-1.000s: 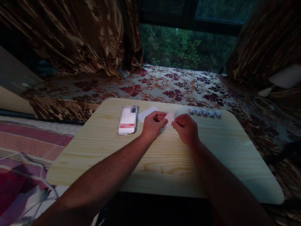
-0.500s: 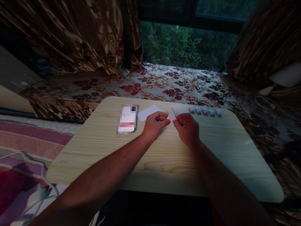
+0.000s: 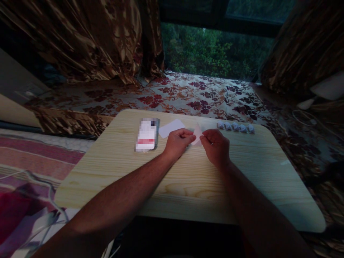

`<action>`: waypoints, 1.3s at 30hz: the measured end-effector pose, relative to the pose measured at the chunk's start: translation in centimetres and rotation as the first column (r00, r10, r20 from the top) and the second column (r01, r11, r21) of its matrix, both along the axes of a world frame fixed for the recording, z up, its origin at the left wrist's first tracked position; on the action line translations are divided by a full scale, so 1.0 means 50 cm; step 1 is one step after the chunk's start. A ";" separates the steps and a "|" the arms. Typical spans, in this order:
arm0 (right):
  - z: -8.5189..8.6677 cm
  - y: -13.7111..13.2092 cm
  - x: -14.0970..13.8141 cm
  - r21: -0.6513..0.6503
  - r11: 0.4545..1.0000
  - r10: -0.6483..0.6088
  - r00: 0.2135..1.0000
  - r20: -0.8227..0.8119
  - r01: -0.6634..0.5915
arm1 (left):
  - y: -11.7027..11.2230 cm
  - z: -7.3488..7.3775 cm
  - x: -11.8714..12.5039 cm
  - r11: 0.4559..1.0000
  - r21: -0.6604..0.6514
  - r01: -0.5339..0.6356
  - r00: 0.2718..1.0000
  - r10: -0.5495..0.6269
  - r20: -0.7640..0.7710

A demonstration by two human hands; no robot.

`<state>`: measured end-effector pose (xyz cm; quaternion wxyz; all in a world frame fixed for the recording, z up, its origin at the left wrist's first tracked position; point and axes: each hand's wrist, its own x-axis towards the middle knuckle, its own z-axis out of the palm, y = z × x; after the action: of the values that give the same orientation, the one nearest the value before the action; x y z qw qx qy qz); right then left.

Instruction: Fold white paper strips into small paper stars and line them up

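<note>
Over the worktop (image 3: 188, 179), the pale pointed paper (image 3: 197, 134) is pinched by left hand (image 3: 176, 142) and right hand (image 3: 217, 145) alike; both have just been eased slightly apart, baring more paper, so a fold is perhaps being adjusted.

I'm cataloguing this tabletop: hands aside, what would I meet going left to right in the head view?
Pixelated white-and-red item → flat pale sheet → held pale paper → row of five small pale pieces.
</note>
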<state>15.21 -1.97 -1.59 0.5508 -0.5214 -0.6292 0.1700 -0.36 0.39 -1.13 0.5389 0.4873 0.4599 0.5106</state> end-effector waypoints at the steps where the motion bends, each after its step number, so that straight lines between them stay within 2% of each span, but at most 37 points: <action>1: 0.000 0.001 0.000 0.004 1.000 0.001 1.000 -0.014 -0.001 | -0.001 0.001 0.000 1.000 0.001 0.004 1.000 -0.004 -0.003; 9: 0.000 0.000 0.001 -0.002 1.000 -0.013 1.000 -0.009 0.013 | -0.004 0.008 0.003 1.000 0.009 0.011 1.000 -0.010 -0.006; 17: 0.010 -0.005 0.000 0.051 0.998 -0.031 0.998 0.053 0.029 | -0.008 0.011 0.001 0.999 0.040 0.002 0.998 0.001 -0.064; 24: 0.009 -0.007 0.000 0.050 0.999 -0.018 0.999 0.042 0.016 | -0.007 0.009 0.001 0.999 0.046 -0.013 0.998 0.016 -0.063; 33: 0.016 -0.010 -0.002 0.073 0.997 -0.036 0.997 0.073 0.030 | -0.008 0.011 -0.002 0.995 0.093 -0.022 0.987 0.037 -0.154; 39: 0.019 -0.010 -0.001 0.081 0.996 -0.037 0.995 0.094 0.030 | -0.007 0.006 -0.003 0.995 0.099 -0.014 0.986 0.030 -0.161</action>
<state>15.14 -2.46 -0.62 0.5434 -0.5169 -0.6521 0.1105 -0.49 0.06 -0.81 0.4695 0.5478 0.4822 0.4969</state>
